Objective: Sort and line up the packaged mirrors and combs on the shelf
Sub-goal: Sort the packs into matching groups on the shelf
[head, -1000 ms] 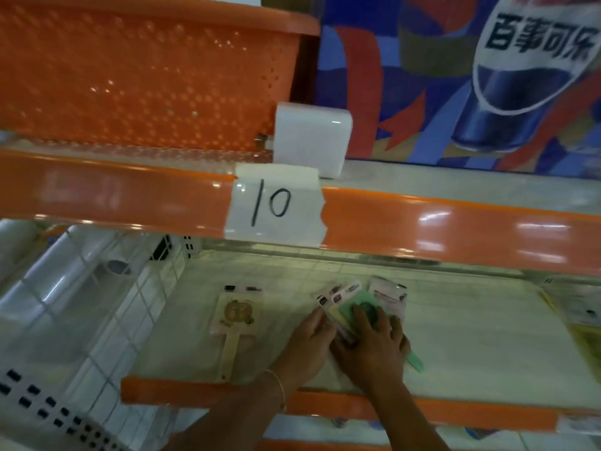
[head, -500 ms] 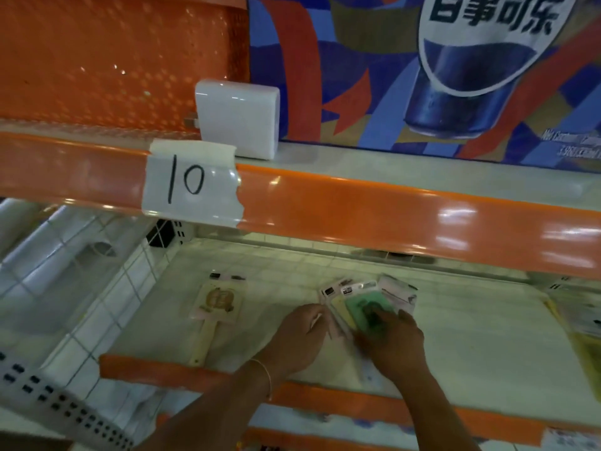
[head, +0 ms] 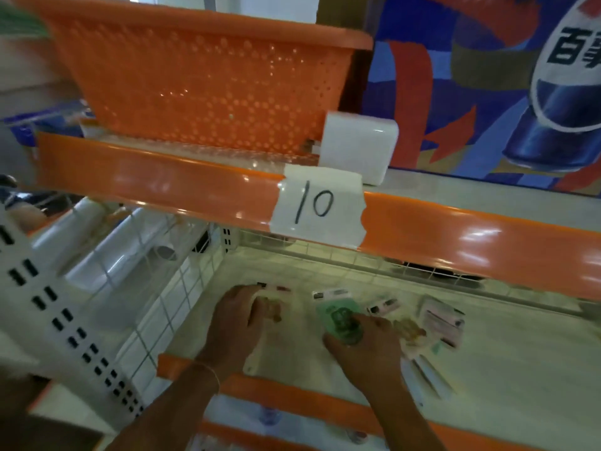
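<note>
While the left hand [head: 239, 315] presses the beige mirror pack [head: 268, 312], the right hand [head: 364, 340] grips the green one [head: 340, 317]; spacing underway — next, align it beside.

Bright overhead light glares in white streaks on the glossy orange shelf edge [head: 471, 242], the lower shelf [head: 504, 359] beneath lies dim and greenish, the packages there look soft and blurred, and straight lines bow near the wide-angle edges.
</note>
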